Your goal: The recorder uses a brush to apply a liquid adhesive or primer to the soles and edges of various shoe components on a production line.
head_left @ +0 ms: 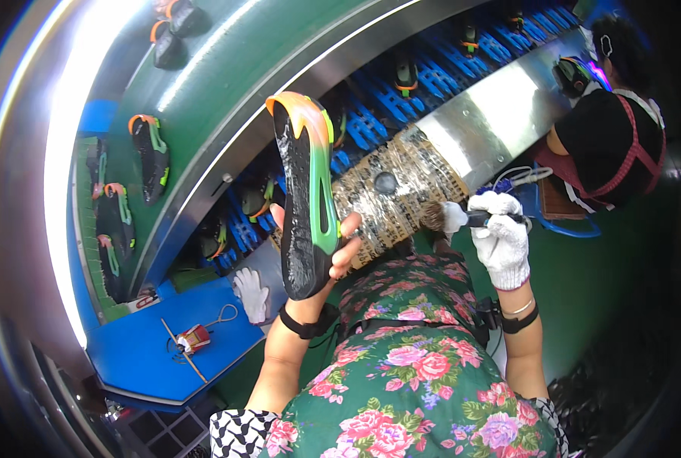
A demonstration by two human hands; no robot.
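My bare left hand (345, 246) grips a shoe sole (298, 191) from behind and holds it up with its inner side facing me. The sole is black and looks wet inside, with an orange, green and yellow rim. Part of my left palm is hidden behind it. In a white knitted glove, my right hand (501, 240) is closed around the dark handle of a brush (453, 217). The brush's brown bristles point left, apart from the sole. Behind both hands lies a metal ledge (501, 126), partly covered with taped cardboard (413, 172).
More soles (150, 156) lie on a green belt (226, 65) at left. Blue racks (432, 80) carrying soles run behind the ledge. A blue table (138, 343) at lower left has a red-labelled container (194, 340) and stick; a glove (251, 294) lies nearby. A co-worker (608, 145) sits right.
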